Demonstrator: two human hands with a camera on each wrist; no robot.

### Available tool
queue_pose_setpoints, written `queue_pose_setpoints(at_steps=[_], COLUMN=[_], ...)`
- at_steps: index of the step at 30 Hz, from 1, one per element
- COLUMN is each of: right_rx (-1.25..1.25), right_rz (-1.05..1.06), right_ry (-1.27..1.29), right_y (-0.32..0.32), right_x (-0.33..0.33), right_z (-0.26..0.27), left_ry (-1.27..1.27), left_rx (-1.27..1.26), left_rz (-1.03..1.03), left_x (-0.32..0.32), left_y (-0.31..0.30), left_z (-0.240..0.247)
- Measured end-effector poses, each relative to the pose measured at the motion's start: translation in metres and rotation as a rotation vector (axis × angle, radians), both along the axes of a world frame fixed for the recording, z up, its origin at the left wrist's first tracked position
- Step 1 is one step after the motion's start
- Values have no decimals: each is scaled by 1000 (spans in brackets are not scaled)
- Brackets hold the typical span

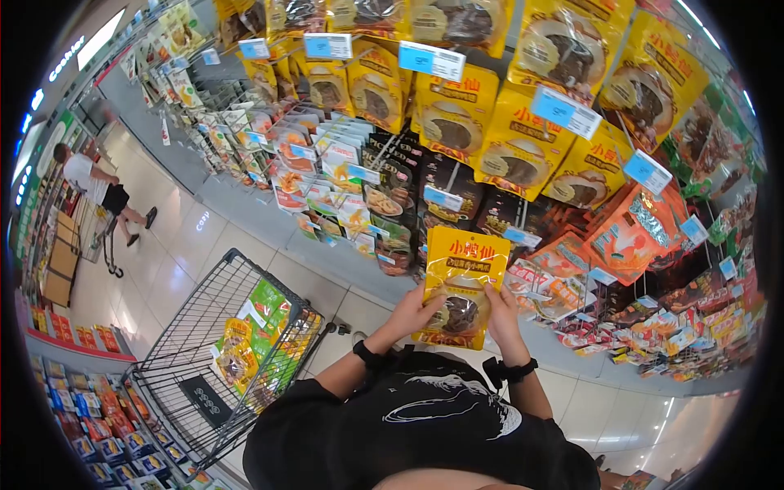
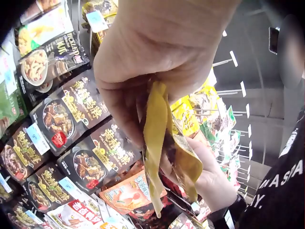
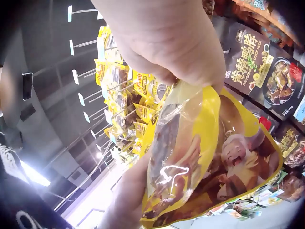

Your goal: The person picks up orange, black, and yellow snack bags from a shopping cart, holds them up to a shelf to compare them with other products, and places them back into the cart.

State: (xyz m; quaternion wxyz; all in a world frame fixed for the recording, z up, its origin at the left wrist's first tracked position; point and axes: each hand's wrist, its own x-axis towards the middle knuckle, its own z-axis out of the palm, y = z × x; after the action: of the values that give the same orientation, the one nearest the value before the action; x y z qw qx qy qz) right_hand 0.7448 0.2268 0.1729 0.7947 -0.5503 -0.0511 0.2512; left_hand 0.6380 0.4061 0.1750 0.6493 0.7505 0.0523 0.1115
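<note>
In the head view, a yellow snack pouch [image 1: 464, 265] with a clear window showing dark contents is held upright in front of the chest. My left hand [image 1: 418, 312] grips its left edge, thumb on the front face. The right hand [image 1: 504, 317] pinches the opposite edge, thumb likewise in front. From the left wrist, the pouch [image 2: 155, 138] appears edge-on below the left hand [image 2: 152, 52], with the right hand [image 2: 209, 179] beyond it. Seen from the right wrist, its printed lower part [image 3: 238, 162] bulges under the right hand [image 3: 171, 43].
Hooks of yellow pouches [image 1: 453, 114] hang ahead, with black pouches [image 1: 445, 192] below and orange packs [image 1: 637, 233] to the right. A shopping cart [image 1: 175, 359] holding green and yellow packs stands at left. Farther left, a person [image 1: 90, 180] is in the aisle.
</note>
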Motion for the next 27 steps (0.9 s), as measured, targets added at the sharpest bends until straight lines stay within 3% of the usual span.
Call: queue_pose_setpoints(at_steps=[3, 5, 8, 11, 14, 19, 20, 23, 27], right_rx=[17, -167, -106, -177, -93, -76, -73, -422, -247], right_rz=[43, 207, 346, 350, 311, -159, -175, -407, -547], right_ry=[8, -91, -119, -419, -460, -843, -846, -806, -801], right_y=[26, 40, 83, 139, 210, 341, 356, 377, 396], right_x=[0, 14, 27, 53, 82, 166, 178, 174, 180], right_z=[11, 7, 60, 88, 122, 109, 108, 128, 115], left_ry=[-34, -10, 4, 9, 34, 24, -9, -13, 61], left_rx=[-59, -109, -177, -147, -110, -122, -138, -164, -152], left_rz=[61, 112, 216, 333, 430, 522, 534, 520, 493], left_x=[-14, -26, -46, -68, -88, -111, -114, -123, -132], left_y=[21, 40, 74, 111, 149, 191, 196, 214, 234], left_z=[7, 15, 11, 13, 3, 11, 14, 17, 21])
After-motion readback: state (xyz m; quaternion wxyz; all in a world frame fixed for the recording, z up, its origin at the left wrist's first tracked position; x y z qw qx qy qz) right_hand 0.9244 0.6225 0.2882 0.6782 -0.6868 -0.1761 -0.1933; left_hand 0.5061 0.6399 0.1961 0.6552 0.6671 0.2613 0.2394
